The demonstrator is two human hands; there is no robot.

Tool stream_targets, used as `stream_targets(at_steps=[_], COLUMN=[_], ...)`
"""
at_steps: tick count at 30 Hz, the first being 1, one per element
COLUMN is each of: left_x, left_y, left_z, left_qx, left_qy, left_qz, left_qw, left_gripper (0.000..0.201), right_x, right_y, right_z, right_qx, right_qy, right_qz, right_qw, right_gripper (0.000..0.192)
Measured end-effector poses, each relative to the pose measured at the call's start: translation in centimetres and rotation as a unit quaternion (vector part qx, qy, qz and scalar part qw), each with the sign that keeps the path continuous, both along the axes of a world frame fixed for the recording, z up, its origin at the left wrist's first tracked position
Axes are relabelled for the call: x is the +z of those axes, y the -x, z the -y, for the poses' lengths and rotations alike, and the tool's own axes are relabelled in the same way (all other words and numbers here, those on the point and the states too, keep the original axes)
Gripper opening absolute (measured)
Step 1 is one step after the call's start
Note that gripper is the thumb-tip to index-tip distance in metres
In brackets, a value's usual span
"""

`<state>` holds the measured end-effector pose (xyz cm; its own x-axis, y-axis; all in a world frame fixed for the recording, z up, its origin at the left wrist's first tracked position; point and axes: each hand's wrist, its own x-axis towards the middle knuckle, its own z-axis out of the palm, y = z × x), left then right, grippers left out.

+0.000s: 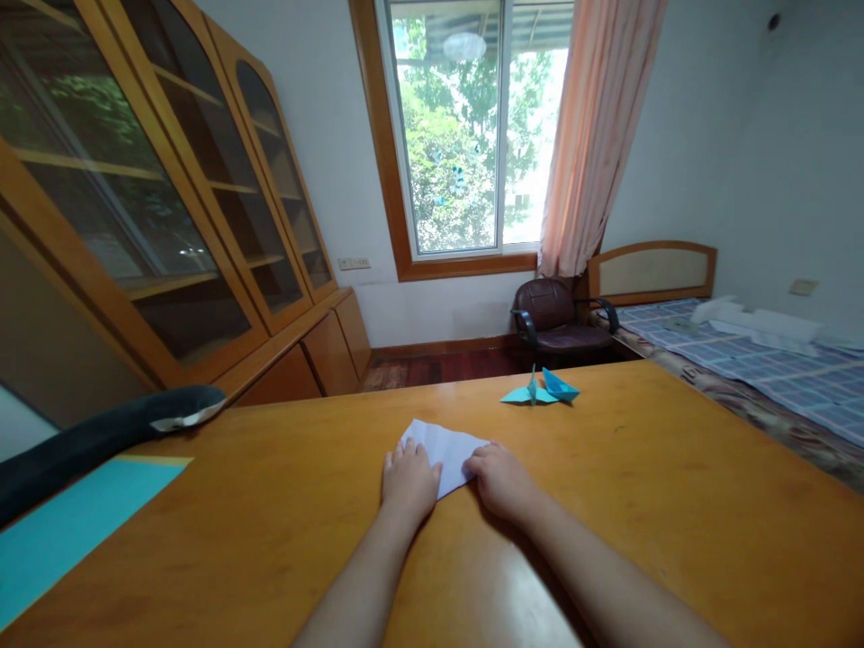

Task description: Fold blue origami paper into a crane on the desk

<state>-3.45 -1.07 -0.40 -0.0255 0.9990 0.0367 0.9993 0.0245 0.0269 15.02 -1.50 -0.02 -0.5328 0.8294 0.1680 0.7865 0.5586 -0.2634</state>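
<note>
1. Left hand (408,479): palm down on the near-left part of the white folded paper (446,449), fingers (398,454) laid flat and pressing, not clasped around anything.
2. Right hand (500,477): pressed on the near-right edge of the same paper, fingers curled lightly downward against the sheet; no pinch visible.
3. White folded paper: flat on the wooden surface (641,504), near its middle, between and partly under both hands, pointed end toward the window (472,126).
4. Blue origami crane (540,390): farther along the surface, well apart from the hands, untouched.
5. Blue sheet (74,522): at the left edge, beside a dark padded object (101,436).
6. Likely risks: paper sliding on the glossy surface under uneven pressure, giving a skewed crease; layers shifting apart if either hand lifts; a forearm sweep disturbing the crane seems unlikely at this spacing.
7. Count: 2 hands, 1 white folded paper, 1 crane, 1 blue sheet, 1 chair (560,319), 1 bed (756,369).
</note>
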Motion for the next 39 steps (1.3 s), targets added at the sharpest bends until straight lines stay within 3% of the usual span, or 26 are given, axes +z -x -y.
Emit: stream_targets(at_steps=[6,13,23,28,39], left_x=[0.5,0.4,0.5,0.1,-1.0], left_y=[-0.7,-0.9,-1.4,-1.4,-1.2], left_z=[0.3,0.3,0.9,0.9,0.3], left_qx=[-0.087,-0.132,-0.213,-0.214,-0.204], left_qy=[-0.023,-0.01,-0.017,-0.024,-0.031], left_qz=[0.042,0.111,0.186,0.2,0.209], left_qw=[0.995,0.985,0.959,0.956,0.956], left_gripper=[0.032,0.019,0.038,0.03,0.038], right_x=[-0.2,-0.5,-0.3,-0.5,-1.1], right_y=[0.0,-0.1,0.1,0.3,0.4], right_z=[-0.1,0.0,0.2,0.2,0.0], right_qx=[0.004,-0.005,-0.046,-0.064,-0.084], right_qy=[-0.013,-0.021,-0.07,-0.109,-0.157], right_qz=[-0.017,-0.021,-0.037,-0.08,-0.116], right_qw=[1.0,1.0,0.996,0.989,0.977], right_gripper=[0.021,0.023,0.023,0.019,0.034])
